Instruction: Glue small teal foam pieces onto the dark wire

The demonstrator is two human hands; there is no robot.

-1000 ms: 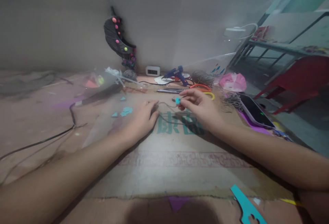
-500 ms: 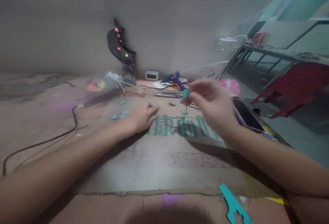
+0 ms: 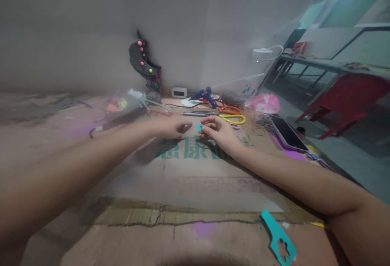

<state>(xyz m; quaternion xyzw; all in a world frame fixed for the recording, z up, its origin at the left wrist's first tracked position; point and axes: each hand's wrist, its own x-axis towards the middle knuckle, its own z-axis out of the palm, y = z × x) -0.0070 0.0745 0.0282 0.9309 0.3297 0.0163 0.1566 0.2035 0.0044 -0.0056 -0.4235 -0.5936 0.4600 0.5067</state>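
My right hand (image 3: 219, 135) pinches a small teal piece (image 3: 199, 128) between thumb and fingertips, low over the printed cardboard sheet (image 3: 195, 170). A thin dark cord shows faintly below these fingers. My left hand (image 3: 174, 128) faces it from the left, a short gap away, with thumb and forefinger apart and nothing visible between them. Behind the right hand lie scissors (image 3: 233, 118) with orange and yellow handles. A flat teal cut-out (image 3: 278, 239) with a paw-like hole lies at the near right.
A blue glue gun (image 3: 205, 96), a small white clock (image 3: 179, 92) and grey yarn (image 3: 233, 98) stand along the wall. To the right are a pink bag (image 3: 265, 103), a phone (image 3: 289, 134) and a clear jug (image 3: 260, 66). A decorated black crescent (image 3: 143, 60) leans at the back.
My right hand has come left and down with the teal piece, closer to my left hand. The scissors' handles now show. My left hand has shifted slightly, and the view has moved.
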